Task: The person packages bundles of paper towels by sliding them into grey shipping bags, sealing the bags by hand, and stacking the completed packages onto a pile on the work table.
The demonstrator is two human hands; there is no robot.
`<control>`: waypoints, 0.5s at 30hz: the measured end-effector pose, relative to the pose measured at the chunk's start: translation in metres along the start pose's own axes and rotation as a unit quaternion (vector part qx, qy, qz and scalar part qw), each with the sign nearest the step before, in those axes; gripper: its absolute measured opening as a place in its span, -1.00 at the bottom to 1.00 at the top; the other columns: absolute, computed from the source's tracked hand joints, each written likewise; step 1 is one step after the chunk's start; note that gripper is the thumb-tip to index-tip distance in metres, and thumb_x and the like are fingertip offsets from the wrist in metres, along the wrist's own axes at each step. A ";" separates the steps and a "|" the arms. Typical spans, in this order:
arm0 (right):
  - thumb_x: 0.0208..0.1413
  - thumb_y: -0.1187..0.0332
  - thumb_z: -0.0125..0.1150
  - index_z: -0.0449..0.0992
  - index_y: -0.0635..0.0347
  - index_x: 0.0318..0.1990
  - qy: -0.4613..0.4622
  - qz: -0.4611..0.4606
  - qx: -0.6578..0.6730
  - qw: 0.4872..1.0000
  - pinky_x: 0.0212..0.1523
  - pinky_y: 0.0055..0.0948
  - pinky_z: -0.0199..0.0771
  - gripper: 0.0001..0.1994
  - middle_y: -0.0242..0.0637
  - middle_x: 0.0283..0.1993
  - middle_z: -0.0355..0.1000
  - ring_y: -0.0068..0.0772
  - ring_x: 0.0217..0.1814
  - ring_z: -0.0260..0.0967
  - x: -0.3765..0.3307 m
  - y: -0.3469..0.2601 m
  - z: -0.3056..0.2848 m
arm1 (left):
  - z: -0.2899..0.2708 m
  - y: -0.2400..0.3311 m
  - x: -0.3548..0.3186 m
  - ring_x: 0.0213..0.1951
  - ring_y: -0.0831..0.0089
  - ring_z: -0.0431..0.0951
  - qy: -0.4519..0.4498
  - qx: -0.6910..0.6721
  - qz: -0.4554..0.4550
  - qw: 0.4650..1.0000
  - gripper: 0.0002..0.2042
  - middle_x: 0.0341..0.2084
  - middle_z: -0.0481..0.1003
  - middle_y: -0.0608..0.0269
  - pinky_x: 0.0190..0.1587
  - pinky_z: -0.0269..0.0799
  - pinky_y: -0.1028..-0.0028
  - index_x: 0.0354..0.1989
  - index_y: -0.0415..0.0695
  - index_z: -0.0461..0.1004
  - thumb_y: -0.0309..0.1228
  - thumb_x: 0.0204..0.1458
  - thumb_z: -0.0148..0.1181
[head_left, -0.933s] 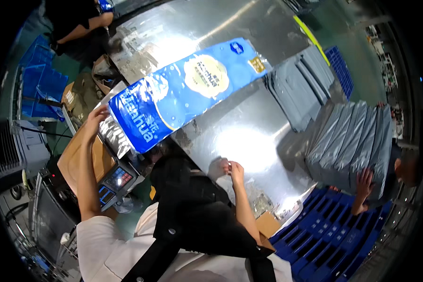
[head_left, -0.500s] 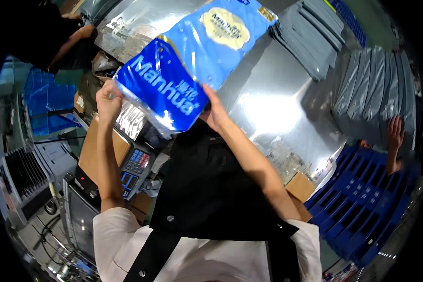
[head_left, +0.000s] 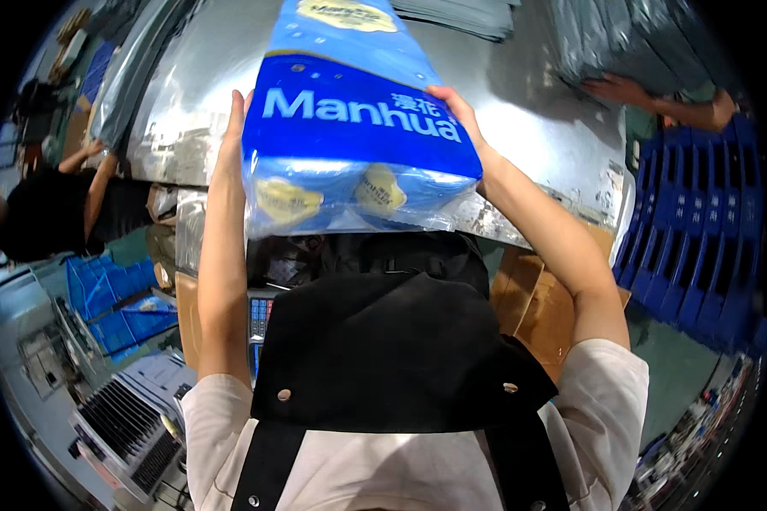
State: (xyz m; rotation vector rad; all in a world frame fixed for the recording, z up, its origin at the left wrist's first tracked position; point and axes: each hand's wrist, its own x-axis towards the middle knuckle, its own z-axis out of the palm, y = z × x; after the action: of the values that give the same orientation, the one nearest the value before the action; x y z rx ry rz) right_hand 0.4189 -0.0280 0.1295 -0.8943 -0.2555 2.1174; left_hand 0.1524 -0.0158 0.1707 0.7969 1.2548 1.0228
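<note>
A large blue plastic-wrapped tissue pack (head_left: 358, 111) is held up before me over the metal table (head_left: 213, 64). Its upper part is lighter blue with a cream label, and its near end shows clear film over smaller packs. My left hand (head_left: 236, 123) presses against its left side, fingers mostly hidden behind the edge. On the opposite side my right hand (head_left: 464, 119) grips the pack, thumb over the front corner and the other fingers out of sight beneath it.
Grey plastic bags (head_left: 460, 17) lie at the table's far side, with a bigger grey stack (head_left: 622, 43) at right, touched by another person's hand (head_left: 618, 89). Blue slatted plastic pallets (head_left: 690, 230) stand right. Cardboard (head_left: 528, 294) and a keypad device (head_left: 259, 315) sit nearby. Another person (head_left: 51, 204) works left.
The tissue pack has swung from a slant to nearly straight in front of me, its near end now showing. My left hand has shifted from pinching a corner to lying along the side.
</note>
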 end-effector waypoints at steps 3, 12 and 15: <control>-0.05 0.08 -0.03 0.43 0.21 -0.27 0.002 0.029 -0.072 0.997 -0.40 -0.47 0.47 -0.63 -0.24 -0.38 0.45 -0.43 -0.43 0.42 -0.015 -0.010 0.004 | -0.006 -0.016 0.023 -0.02 0.24 0.33 -0.164 -0.167 -0.119 0.965 -0.19 -0.04 0.29 -0.01 -0.07 0.36 0.31 0.12 -0.26 0.09 0.27 -0.06 -0.29; -0.17 0.12 0.13 -0.08 0.41 0.18 0.125 -0.192 -0.290 0.929 -0.02 -0.45 0.25 -0.19 0.10 0.02 0.18 -0.26 0.00 0.24 -0.045 -0.018 -0.033 | 0.066 -0.049 0.041 -0.26 0.23 0.48 -0.071 -0.163 -0.139 0.974 -0.49 -0.26 0.40 -0.03 -0.24 0.46 0.39 -0.05 -0.30 0.23 -0.26 -0.17 0.11; -0.13 0.12 0.12 -0.06 0.38 0.19 0.178 -0.290 -0.297 0.892 0.14 -0.41 0.05 -0.22 0.06 0.12 0.10 -0.15 0.19 0.03 -0.048 -0.007 -0.073 | 0.096 -0.071 0.072 -0.19 0.24 0.42 -0.133 -0.110 -0.105 0.979 -0.44 -0.21 0.37 0.00 -0.15 0.39 0.37 0.00 -0.25 0.21 -0.23 -0.19 0.12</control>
State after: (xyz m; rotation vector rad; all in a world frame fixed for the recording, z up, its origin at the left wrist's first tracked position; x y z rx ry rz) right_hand 0.4929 -0.0678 0.1042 -1.3330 -0.8899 1.2923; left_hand 0.2602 0.0305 0.0950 0.5925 0.9558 0.8359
